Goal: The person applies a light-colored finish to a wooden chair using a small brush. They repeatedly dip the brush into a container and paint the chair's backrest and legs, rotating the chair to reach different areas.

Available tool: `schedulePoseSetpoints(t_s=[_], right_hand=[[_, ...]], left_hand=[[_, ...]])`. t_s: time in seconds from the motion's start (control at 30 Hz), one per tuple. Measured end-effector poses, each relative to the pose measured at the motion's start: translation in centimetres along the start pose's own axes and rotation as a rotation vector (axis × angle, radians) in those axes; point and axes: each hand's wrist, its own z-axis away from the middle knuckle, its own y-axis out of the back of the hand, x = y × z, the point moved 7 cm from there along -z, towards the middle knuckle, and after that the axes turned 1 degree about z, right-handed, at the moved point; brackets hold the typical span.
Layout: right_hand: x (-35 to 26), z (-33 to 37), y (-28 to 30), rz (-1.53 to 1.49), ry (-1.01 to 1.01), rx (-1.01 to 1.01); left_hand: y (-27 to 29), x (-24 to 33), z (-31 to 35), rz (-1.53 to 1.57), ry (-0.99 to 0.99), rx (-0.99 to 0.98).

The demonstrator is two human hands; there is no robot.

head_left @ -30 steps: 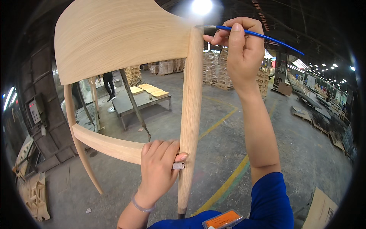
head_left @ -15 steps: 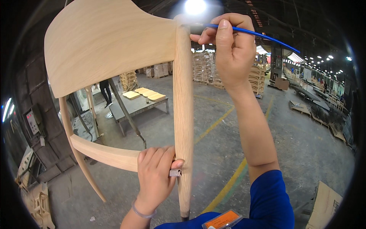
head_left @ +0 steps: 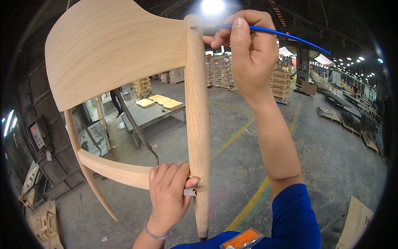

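Observation:
A pale wooden chair frame [head_left: 120, 54] with a broad curved backrest fills the left and middle. My left hand [head_left: 169, 189] is closed around its lower rail [head_left: 114, 168], right beside the round chair leg [head_left: 197, 112]. A folded greyish strip [head_left: 189, 192], like sandpaper, pokes out beneath that thumb. Up at the top of the leg, my right hand [head_left: 253, 50] pinches a slim paintbrush [head_left: 286, 36] with a long blue handle. Its dark tip meets the joint between backrest and leg; glare blurs the exact contact.
Behind the frame stands a low metal table [head_left: 155, 116] with several yellowish wooden panels. Stacked chair parts [head_left: 280, 85] line the back. A control box [head_left: 38, 133] hangs on the left wall. Cardboard [head_left: 355, 222] lies at lower right, and yellow lines cross the floor.
The top of the chair frame has shifted slightly left in view. My right hand and the paintbrush have moved a little left with it. My left hand keeps its grip.

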Motion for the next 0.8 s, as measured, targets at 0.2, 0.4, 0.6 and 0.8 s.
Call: schedulePoseSetpoints(t_s=[0.2,0.4,0.6,0.8], right_hand=[[-0.57,-0.22,-0.16,0.046,0.045,-0.005],[-0.94,-0.37,0.06,0.091,0.055,-0.001],[-1.05,-0.35,0.17,0.089,0.069,0.005],[-0.86,-0.46,0.28,0.068,0.031,0.028]], left_hand=[[0.06,0.14,0.10,0.035,0.035,-0.007],[0.23,0.42,0.24,-0.002,0.013,-0.022],[0.27,0.46,0.16,0.001,0.011,-0.019],[0.41,0.63,0.10,0.039,0.028,-0.002]])
